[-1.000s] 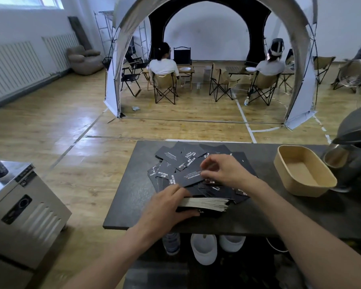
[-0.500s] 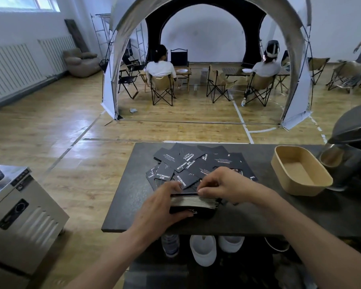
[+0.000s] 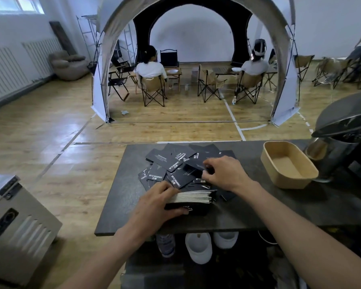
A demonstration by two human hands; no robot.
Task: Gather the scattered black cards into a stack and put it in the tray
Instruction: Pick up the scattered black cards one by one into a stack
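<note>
From the head camera, the left hand (image 3: 154, 202) clamps the gathered stack (image 3: 191, 198) of black cards, thumb under its near face and fingers curled over the top. Just beyond those fingers lie the scattered black cards (image 3: 171, 163) on the dark table (image 3: 258, 209). The right hand (image 3: 225, 174) pinches one loose card there. The tray (image 3: 288, 163) sits well right of it.

You have a stack (image 3: 191, 198) of black cards at the near side of the table, tilted so its pale edges face you. Beyond it, loose cards (image 3: 171, 163) with white print lie overlapping in a fanned heap, face up at mixed angles. Your tray (image 3: 269, 157), tan, oblong and empty, sits well apart to the right.
</note>
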